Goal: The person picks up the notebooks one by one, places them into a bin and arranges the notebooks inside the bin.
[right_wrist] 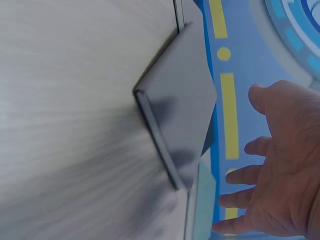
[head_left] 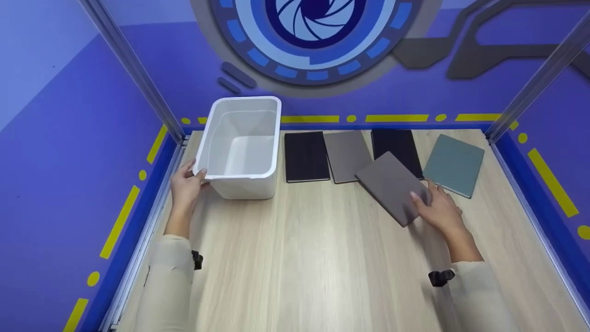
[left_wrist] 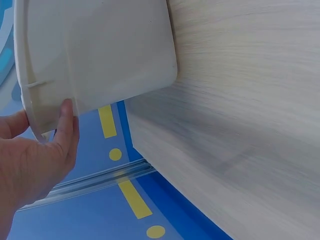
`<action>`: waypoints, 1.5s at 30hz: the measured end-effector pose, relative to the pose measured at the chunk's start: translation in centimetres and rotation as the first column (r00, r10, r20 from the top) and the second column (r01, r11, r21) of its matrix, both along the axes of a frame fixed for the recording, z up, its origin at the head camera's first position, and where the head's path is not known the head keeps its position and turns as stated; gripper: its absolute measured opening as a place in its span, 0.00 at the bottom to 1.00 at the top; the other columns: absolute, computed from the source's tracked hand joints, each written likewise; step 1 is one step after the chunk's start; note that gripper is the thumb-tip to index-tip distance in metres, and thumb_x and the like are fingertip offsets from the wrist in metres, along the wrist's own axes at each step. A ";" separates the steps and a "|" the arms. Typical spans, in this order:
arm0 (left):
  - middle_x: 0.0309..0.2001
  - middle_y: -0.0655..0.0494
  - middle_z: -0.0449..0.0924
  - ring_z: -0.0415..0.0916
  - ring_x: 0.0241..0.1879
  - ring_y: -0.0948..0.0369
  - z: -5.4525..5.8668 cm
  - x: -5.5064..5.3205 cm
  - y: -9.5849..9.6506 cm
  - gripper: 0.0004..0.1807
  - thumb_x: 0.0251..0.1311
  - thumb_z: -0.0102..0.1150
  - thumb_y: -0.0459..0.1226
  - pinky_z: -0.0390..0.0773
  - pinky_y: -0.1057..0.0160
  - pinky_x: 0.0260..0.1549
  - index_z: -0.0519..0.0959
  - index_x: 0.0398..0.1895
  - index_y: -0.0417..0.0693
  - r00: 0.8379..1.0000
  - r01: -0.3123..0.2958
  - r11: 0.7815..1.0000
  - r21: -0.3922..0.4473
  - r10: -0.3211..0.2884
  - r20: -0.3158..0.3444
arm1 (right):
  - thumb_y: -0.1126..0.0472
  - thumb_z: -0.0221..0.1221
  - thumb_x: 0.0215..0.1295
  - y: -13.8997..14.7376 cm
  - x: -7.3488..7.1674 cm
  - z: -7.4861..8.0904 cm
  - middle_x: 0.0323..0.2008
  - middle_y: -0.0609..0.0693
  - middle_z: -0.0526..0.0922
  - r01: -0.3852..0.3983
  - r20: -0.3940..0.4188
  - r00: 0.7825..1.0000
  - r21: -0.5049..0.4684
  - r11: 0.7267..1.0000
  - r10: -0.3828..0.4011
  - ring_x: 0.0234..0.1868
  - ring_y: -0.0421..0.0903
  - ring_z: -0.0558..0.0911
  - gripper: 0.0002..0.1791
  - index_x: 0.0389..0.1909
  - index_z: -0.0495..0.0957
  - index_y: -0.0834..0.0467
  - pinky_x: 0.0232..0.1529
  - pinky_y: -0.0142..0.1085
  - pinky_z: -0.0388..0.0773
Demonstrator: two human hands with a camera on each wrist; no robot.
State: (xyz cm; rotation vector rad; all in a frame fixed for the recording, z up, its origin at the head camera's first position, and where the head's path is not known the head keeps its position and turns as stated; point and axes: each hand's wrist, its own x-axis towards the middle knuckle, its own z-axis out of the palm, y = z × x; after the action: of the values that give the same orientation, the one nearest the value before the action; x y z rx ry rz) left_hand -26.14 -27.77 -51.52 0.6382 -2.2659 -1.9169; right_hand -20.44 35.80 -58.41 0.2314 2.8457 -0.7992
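My left hand grips the near left corner of a white plastic bin, thumb on the rim and fingers against the outer wall in the left wrist view. Nothing lies inside the bin. Over the near right end of a taupe notebook is my right hand. Its fingers are spread and stand apart from the cover in the right wrist view, where the notebook lies below the palm. This notebook lies at an angle, overlapping a second taupe notebook and a black one.
Another black notebook lies just right of the bin. A green notebook lies beyond the right fingertips. Blue panels with yellow marks and metal posts border the wooden table.
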 end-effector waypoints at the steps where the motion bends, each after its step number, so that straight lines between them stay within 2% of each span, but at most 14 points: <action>1: 0.61 0.38 0.74 0.81 0.58 0.50 -0.1 0.0 -0.1 0.33 0.78 0.58 0.33 0.84 0.47 0.66 0.65 0.83 0.49 1.000 -0.001 1.000 0.011 0.001 0.001 | 0.29 0.44 0.80 0.3 0.0 -0.2 0.81 0.81 0.44 0.009 0.008 1.000 -0.002 1.000 -0.009 0.80 0.83 0.48 0.54 0.86 0.42 0.66 0.70 0.87 0.48; 7: 0.53 0.45 0.73 0.82 0.54 0.54 -0.3 0.3 -0.2 0.32 0.79 0.56 0.34 0.85 0.49 0.66 0.65 0.83 0.50 1.000 -0.007 1.000 0.003 0.007 0.019 | 0.29 0.43 0.80 1.9 0.4 -1.4 0.80 0.82 0.42 0.058 0.069 0.996 -0.027 0.998 -0.056 0.80 0.84 0.48 0.56 0.85 0.37 0.67 0.74 0.84 0.49; 12: 0.54 0.45 0.72 0.80 0.60 0.49 -0.3 0.4 -0.2 0.32 0.79 0.55 0.33 0.84 0.49 0.67 0.64 0.84 0.50 1.000 0.001 1.000 -0.001 -0.001 0.016 | 0.30 0.43 0.81 3.0 0.8 -2.4 0.81 0.80 0.41 0.077 0.099 0.993 -0.086 0.993 -0.069 0.81 0.81 0.46 0.56 0.85 0.34 0.69 0.81 0.75 0.48; 15: 0.56 0.43 0.71 0.79 0.63 0.46 -0.2 0.4 -0.2 0.32 0.80 0.54 0.33 0.82 0.47 0.69 0.63 0.84 0.49 1.000 0.002 1.000 0.015 -0.002 0.009 | 0.31 0.45 0.81 3.4 0.8 -2.8 0.82 0.79 0.42 0.088 0.102 0.992 -0.114 0.990 -0.076 0.82 0.80 0.46 0.56 0.85 0.34 0.68 0.82 0.73 0.48; 19: 0.57 0.44 0.71 0.79 0.64 0.47 -0.1 0.4 -0.3 0.32 0.80 0.55 0.35 0.87 0.55 0.64 0.63 0.84 0.51 1.000 0.007 1.000 0.020 -0.007 0.011 | 0.32 0.47 0.81 3.5 0.5 -3.2 0.82 0.79 0.44 0.109 0.097 0.991 -0.128 0.986 -0.097 0.82 0.79 0.47 0.55 0.86 0.36 0.67 0.82 0.72 0.49; 22: 0.56 0.45 0.72 0.80 0.61 0.49 -0.3 0.4 -0.4 0.32 0.79 0.56 0.35 0.89 0.62 0.58 0.64 0.84 0.51 1.000 0.005 1.000 0.014 -0.005 0.013 | 0.34 0.49 0.81 3.5 0.2 -3.5 0.82 0.79 0.45 0.127 0.088 0.989 -0.136 0.983 -0.115 0.82 0.79 0.48 0.54 0.86 0.38 0.66 0.82 0.72 0.50; 25: 0.55 0.46 0.72 0.81 0.59 0.50 -0.4 0.4 -0.3 0.33 0.79 0.57 0.35 0.88 0.56 0.62 0.64 0.84 0.52 1.000 0.003 1.000 0.015 -0.003 0.007 | 0.38 0.52 0.82 3.4 0.0 -3.8 0.80 0.80 0.50 0.131 0.051 0.991 -0.145 0.981 -0.125 0.81 0.79 0.52 0.51 0.85 0.42 0.69 0.81 0.71 0.54; 28: 0.57 0.44 0.72 0.80 0.63 0.47 -0.4 0.4 -0.3 0.33 0.79 0.56 0.35 0.83 0.48 0.68 0.63 0.84 0.52 1.000 0.009 1.000 0.021 -0.009 -0.002 | 0.43 0.55 0.81 3.2 -0.3 -4.1 0.75 0.81 0.59 0.131 0.006 0.991 -0.151 0.980 -0.132 0.76 0.77 0.62 0.48 0.83 0.48 0.72 0.79 0.70 0.61; 31: 0.58 0.43 0.72 0.78 0.66 0.44 -0.4 0.4 -0.2 0.33 0.80 0.55 0.35 0.83 0.48 0.69 0.62 0.85 0.53 1.000 0.022 1.000 0.019 -0.022 -0.005 | 0.45 0.56 0.81 3.0 -0.5 -4.4 0.71 0.78 0.64 0.140 -0.009 0.990 -0.165 0.976 -0.144 0.71 0.74 0.68 0.46 0.82 0.51 0.73 0.75 0.68 0.67; 39: 0.57 0.46 0.73 0.80 0.62 0.50 -0.3 0.3 -0.4 0.33 0.80 0.55 0.37 0.84 0.50 0.68 0.62 0.85 0.56 0.999 0.029 1.000 0.006 -0.029 0.025 | 0.47 0.61 0.78 2.9 -1.4 -4.7 0.70 0.78 0.62 0.178 0.031 0.984 -0.190 0.966 -0.175 0.70 0.73 0.68 0.46 0.80 0.56 0.73 0.75 0.66 0.69; 45: 0.58 0.47 0.72 0.81 0.61 0.52 -0.2 0.3 -0.4 0.33 0.81 0.55 0.37 0.84 0.52 0.68 0.61 0.85 0.57 0.999 0.028 0.999 0.022 -0.029 0.036 | 0.51 0.63 0.76 3.0 -2.1 -4.3 0.67 0.77 0.62 0.215 0.073 0.976 -0.213 0.953 -0.204 0.63 0.69 0.71 0.42 0.76 0.59 0.76 0.72 0.65 0.71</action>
State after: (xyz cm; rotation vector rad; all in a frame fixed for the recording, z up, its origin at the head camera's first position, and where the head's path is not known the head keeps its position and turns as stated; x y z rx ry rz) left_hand -25.89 -28.12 -51.75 0.6521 -2.2912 -1.9611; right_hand -22.52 38.76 -62.75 0.5200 2.6875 -1.1238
